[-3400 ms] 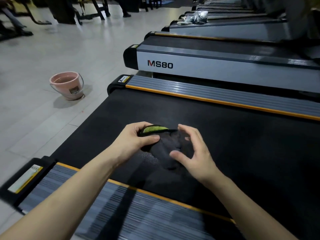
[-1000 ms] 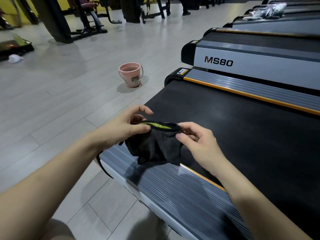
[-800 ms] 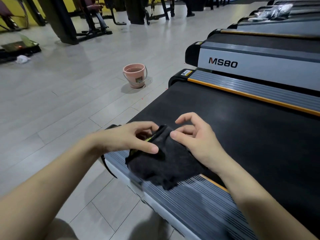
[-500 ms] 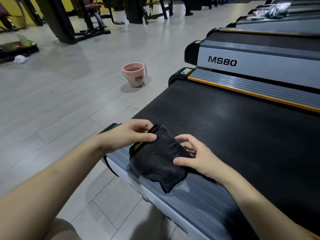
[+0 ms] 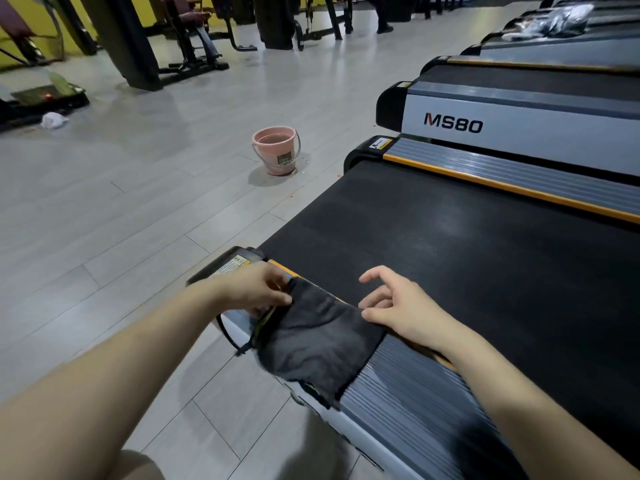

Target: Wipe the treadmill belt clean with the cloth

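Observation:
A dark grey cloth (image 5: 318, 341) with a green inner edge lies spread over the near ribbed side rail (image 5: 408, 403) of the treadmill, by the rear corner. The black belt (image 5: 467, 258) stretches away to the right of it. My left hand (image 5: 252, 289) pinches the cloth's left edge between thumb and fingers. On the cloth's right corner rests my right hand (image 5: 398, 306), its fingertips pressing down, the other fingers spread and raised.
A pink bucket (image 5: 277, 150) stands on the grey floor left of the belt's end. A second treadmill marked MS80 (image 5: 485, 126) runs alongside on the far side, with more behind it. Gym machines (image 5: 187, 39) stand at the back left.
The cloth, held up folded between both hands a second ago, has been turned over and laid flat on the side rail. Both hands have moved down with it.

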A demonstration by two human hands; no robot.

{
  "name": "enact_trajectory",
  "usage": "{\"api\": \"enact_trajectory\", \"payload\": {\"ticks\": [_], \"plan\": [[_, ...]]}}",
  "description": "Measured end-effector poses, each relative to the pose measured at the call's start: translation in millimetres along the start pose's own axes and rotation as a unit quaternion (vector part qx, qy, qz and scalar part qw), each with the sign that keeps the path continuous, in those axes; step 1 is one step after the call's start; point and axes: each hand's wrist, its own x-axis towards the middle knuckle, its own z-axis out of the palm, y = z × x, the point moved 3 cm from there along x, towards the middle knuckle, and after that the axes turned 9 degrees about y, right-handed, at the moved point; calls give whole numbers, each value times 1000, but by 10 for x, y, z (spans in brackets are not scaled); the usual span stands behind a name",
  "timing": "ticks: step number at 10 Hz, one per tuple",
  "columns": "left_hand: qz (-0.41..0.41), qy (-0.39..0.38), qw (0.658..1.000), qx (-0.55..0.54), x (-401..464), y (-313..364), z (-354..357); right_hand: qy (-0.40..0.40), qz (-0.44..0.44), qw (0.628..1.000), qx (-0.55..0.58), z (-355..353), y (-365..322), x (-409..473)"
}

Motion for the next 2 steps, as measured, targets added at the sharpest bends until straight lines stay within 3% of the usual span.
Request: {"api": "enact_trajectory", "payload": {"ticks": [1,2], "plan": [[5,54,985,164,104,8,-10,55,-22,998,-20,27,73,89],[33,89,970,223,197,131,-87,100,-28,995,3,-5,114,127]]}}
